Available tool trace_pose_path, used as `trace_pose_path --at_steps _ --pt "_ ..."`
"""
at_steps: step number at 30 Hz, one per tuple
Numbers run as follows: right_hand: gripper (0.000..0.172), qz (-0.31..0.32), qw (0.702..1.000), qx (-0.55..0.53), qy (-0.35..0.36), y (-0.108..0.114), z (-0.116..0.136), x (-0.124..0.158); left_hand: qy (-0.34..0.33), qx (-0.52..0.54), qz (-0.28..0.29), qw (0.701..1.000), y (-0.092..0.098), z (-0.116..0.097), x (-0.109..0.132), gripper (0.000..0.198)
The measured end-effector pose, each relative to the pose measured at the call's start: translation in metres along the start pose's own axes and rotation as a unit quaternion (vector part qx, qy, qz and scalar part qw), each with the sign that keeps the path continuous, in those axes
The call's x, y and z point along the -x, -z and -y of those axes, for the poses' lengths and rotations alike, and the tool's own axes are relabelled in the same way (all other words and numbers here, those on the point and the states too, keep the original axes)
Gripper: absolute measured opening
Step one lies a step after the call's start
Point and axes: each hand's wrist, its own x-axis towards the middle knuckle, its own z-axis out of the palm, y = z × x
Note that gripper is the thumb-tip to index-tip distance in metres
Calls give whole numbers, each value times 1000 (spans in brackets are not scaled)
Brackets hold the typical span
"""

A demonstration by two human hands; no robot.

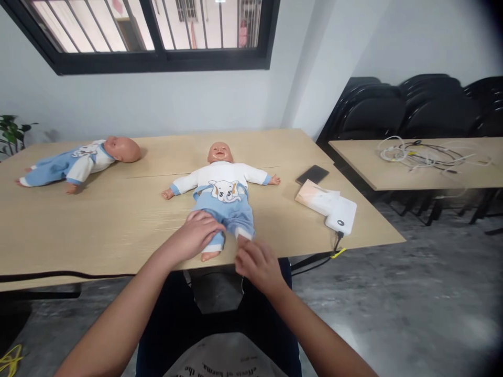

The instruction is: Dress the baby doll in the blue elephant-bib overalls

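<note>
A baby doll in a white top and blue trousers lies on its back in the middle of the wooden table, arms spread, feet toward me. My left hand is closed over the doll's lower left-side leg, just above the bare foot. At the table's front edge my right hand pinches the cuff of the other trouser leg, covering that foot. A second doll in blue and white lies on its side at the far left of the table.
A dark phone, a pale paper pack and a white power bank with a cable lie right of the doll. A second table with tangled cables stands at right, black chairs behind it. A black cable runs along the front edge.
</note>
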Motion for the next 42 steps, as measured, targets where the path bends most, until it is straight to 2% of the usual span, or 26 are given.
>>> trace_pose_path --at_steps 3,6,8,11,15,17,21,23,29,31,32,34,35,36,37,39,40,42 --pt "23 23 997 -29 72 -8 29 -12 -24 -13 35 999 7 7 20 32" --pt "29 66 997 -20 44 -19 55 -30 -52 2 42 998 5 14 28 38" --pt "34 85 996 -18 24 -25 62 -39 -63 16 35 997 1 20 28 39" --pt "38 100 994 -30 34 -27 60 -48 -63 21 15 998 -3 29 28 33" --pt "19 98 994 -33 33 -23 51 -52 -54 0 -30 998 -11 37 28 27" --pt "14 93 995 -22 31 -20 50 -55 -36 -15 -61 997 -18 37 26 26" --pt "21 70 996 21 47 -16 51 -63 28 -10 -153 988 -32 29 17 23" --pt "20 63 996 31 56 -15 49 -66 44 -2 -183 982 -36 26 13 22" --pt "23 39 996 -6 86 -16 39 -52 61 -57 -202 976 -39 31 15 24" --pt "25 41 996 -25 73 -16 40 -44 71 -40 -205 975 -42 31 20 22" --pt "25 37 997 -29 63 -15 41 -41 88 -11 -224 971 -46 29 22 20" --pt "24 15 998 -24 47 -14 44 -36 165 102 -295 935 -53 19 24 26" --pt "24 -1 999 -19 43 -13 45 -35 220 188 -329 899 -56 11 25 33" --pt "24 -18 999 -15 42 -13 47 -35 275 288 -345 850 -59 2 24 40" --pt "24 -34 999 -12 41 -13 49 -35 321 393 -336 794 -60 -8 23 45" --pt "24 -59 997 -13 42 -14 53 -35 370 568 -258 689 -58 -27 20 53" --pt "24 -68 997 -15 42 -16 55 -36 378 620 -222 651 -56 -35 18 56" --pt "23 -77 996 -21 41 -18 58 -36 385 664 -194 611 -53 -43 13 57"
